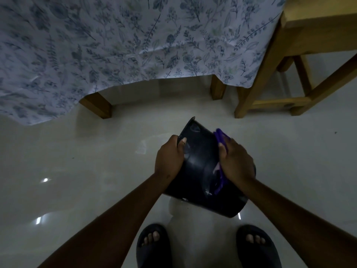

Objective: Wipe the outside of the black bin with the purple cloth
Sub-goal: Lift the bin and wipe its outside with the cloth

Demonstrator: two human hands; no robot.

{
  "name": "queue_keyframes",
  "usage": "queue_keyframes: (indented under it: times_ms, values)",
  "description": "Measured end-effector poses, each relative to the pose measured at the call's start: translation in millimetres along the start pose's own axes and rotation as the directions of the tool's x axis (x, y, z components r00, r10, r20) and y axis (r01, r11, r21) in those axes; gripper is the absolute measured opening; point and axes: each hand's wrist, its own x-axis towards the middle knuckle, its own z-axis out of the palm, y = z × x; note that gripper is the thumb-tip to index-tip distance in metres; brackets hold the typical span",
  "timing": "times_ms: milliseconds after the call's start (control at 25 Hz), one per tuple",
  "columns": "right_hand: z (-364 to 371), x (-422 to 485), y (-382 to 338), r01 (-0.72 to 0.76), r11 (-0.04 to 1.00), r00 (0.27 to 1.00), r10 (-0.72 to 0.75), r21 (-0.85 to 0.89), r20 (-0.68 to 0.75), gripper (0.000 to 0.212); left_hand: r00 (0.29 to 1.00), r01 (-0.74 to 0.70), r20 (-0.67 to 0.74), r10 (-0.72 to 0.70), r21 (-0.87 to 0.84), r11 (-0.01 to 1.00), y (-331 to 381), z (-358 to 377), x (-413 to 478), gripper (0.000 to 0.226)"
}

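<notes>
The black bin (201, 171) is held tilted in the air above the floor, its open mouth pointing away from me toward the table. My left hand (169, 157) grips its left rim, thumb on the outer wall. My right hand (236, 161) presses the purple cloth (220, 182) against the bin's right outer side. The cloth shows above my fingers and hangs below my palm.
A table with a blue floral tablecloth (135, 41) and wooden legs (98, 107) stands ahead. A wooden chair (286, 78) is at the upper right. The glossy pale floor (77, 161) surrounds me, with my feet in dark sandals (154, 246) below the bin.
</notes>
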Motion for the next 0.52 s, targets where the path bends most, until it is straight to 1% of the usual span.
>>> queue_keyframes:
  times_ms: [40,80,120,160,240,280,320,400,440,480,520]
  values:
    - [0,-15,7,-0.031,0.999,0.999,0.030,-0.035,-0.034,0.058,1.000,0.005,-0.003,-0.005,-0.001,1.000,1,0,0,0.033]
    - [6,-39,9,-0.001,0.992,0.999,-0.006,-0.123,-0.054,0.061,1.000,0.009,-0.012,-0.009,0.004,1.000,1,0,0,0.033]
    - [10,-65,3,0.053,0.978,0.998,-0.058,-0.200,-0.020,0.063,1.000,0.010,-0.021,-0.009,0.011,1.000,-1,1,-1,0.033]
    - [13,-84,-4,0.094,0.969,0.996,-0.093,-0.228,0.013,0.066,1.000,0.003,-0.030,-0.002,0.019,1.000,-4,1,-2,0.033]
    - [16,-73,-5,0.174,0.957,0.985,-0.169,-0.233,0.042,0.066,0.999,-0.008,-0.049,0.008,0.010,1.000,-6,0,-6,0.032]
    - [13,-51,-3,0.154,0.963,0.988,-0.146,-0.220,0.054,0.066,0.998,-0.008,-0.059,0.008,0.001,1.000,-5,0,-8,0.031]
    - [5,-23,0,0.089,0.980,0.994,-0.077,-0.177,0.072,0.065,0.998,-0.005,-0.070,0.005,-0.004,1.000,-3,0,-7,0.032]
    - [-6,7,8,-0.090,0.993,0.989,0.097,-0.073,0.108,0.067,0.996,0.023,-0.085,-0.023,0.003,1.000,0,2,-7,0.033]
    - [-5,2,4,-0.156,0.985,0.981,0.163,-0.074,0.106,0.066,0.995,0.037,-0.096,-0.035,0.016,0.999,-1,3,-7,0.033]
    - [1,-17,-3,-0.177,0.978,0.979,0.186,-0.113,0.080,0.066,0.994,0.040,-0.106,-0.036,0.034,0.999,-3,4,-8,0.033]
    - [10,-45,-16,-0.129,0.979,0.990,0.137,-0.160,0.041,0.068,0.993,0.039,-0.113,-0.033,0.048,0.998,-5,5,-10,0.033]
